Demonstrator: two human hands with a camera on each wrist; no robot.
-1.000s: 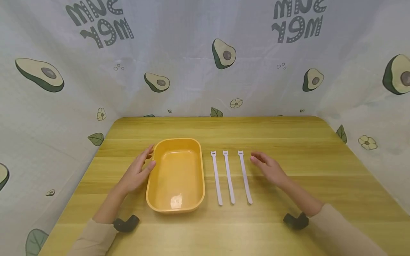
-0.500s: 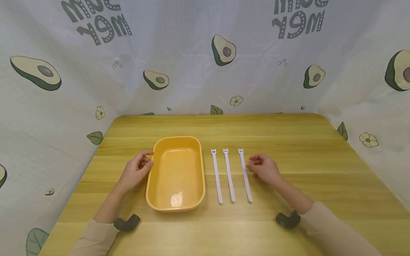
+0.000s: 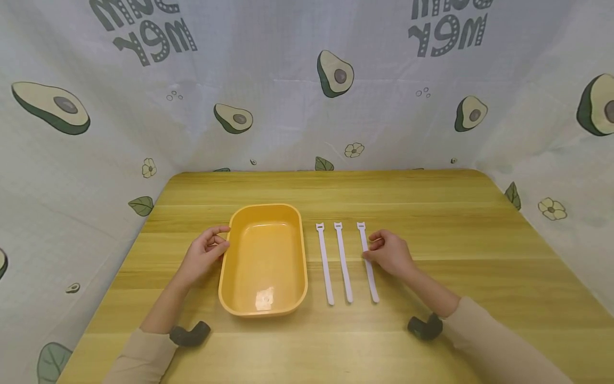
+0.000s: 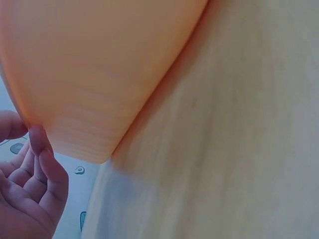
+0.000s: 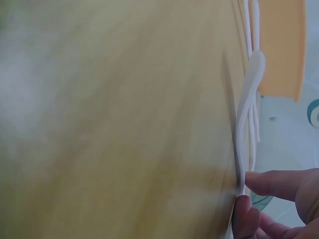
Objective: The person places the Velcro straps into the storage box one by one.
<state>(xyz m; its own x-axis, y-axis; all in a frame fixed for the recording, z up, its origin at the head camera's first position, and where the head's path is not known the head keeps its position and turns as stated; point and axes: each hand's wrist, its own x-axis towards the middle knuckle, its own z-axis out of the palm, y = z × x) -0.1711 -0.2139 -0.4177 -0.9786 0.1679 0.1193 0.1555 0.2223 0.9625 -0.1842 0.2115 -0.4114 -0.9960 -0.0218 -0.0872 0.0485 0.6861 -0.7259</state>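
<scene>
A yellow plastic tray [image 3: 265, 260] sits left of centre on the table, its inside bare. The left hand [image 3: 202, 260] holds its left rim; in the left wrist view, the thumb and finger [image 4: 40, 142] meet at the rim. To the tray's right lie three white strap-type cable ties, each with a slotted head: a left one [image 3: 325, 266], a middle one [image 3: 343, 266] and a right one [image 3: 371, 280]. Thumb and forefinger of the right hand [image 3: 390, 256] pinch the right cable tie around its middle. In the right wrist view, this cable tie [image 5: 244, 114] bows slightly off the tabletop.
The wood-grain table [image 3: 307, 352] extends around the tray and ties. Behind it and at both sides hangs a pale curtain [image 3: 288, 69] with avocado prints. A dark curved wrist mount [image 3: 190, 334] sits by the left wrist, another mount [image 3: 425, 327] by the right.
The right hand has moved left onto the right cable tie and now pinches it. The left hand's fingers have closed in on the tray's rim. The tray has stayed in place.
</scene>
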